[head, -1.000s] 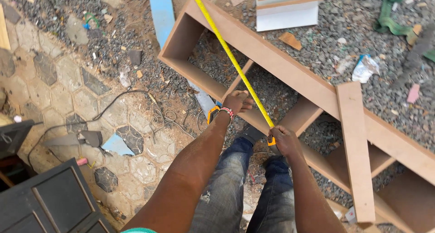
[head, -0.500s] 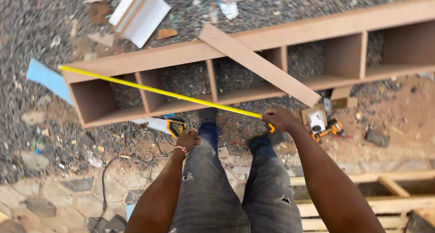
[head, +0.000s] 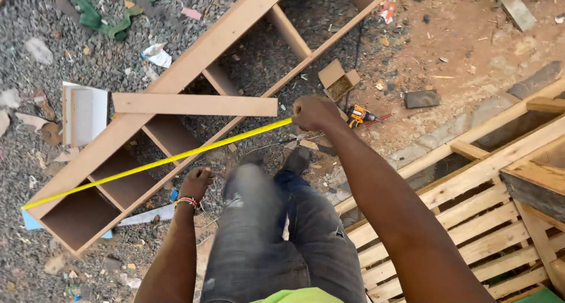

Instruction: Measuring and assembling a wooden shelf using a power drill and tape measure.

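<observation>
A yellow tape (head: 159,161) runs in a straight slant from the right hand (head: 315,113) down and leftward to the far end of the wooden frame (head: 176,79), where its tip sits near the frame's lower left corner. It passes above the frame's open compartments and clear of the loose board (head: 194,105) that lies across the frame's upper rail.

The right hand is closed tight on the tape's near end, fingers curled under and knuckles up, with the tape coming out of the fist on its left side. Whether a case sits inside the fist cannot be told.

The left hand (head: 197,182) hangs below the tape, just beside the frame's lower edge, loosely curled. It looks apart from the tape, and whether it holds anything cannot be told. A beaded band (head: 187,202) circles its wrist.

Between the arms are the person's jeans-clad legs (head: 276,232), standing on gravel. Just right of the right hand lies an orange drill (head: 358,114), with a small open box (head: 338,79) above it. A pallet (head: 471,220) fills the lower right.
</observation>
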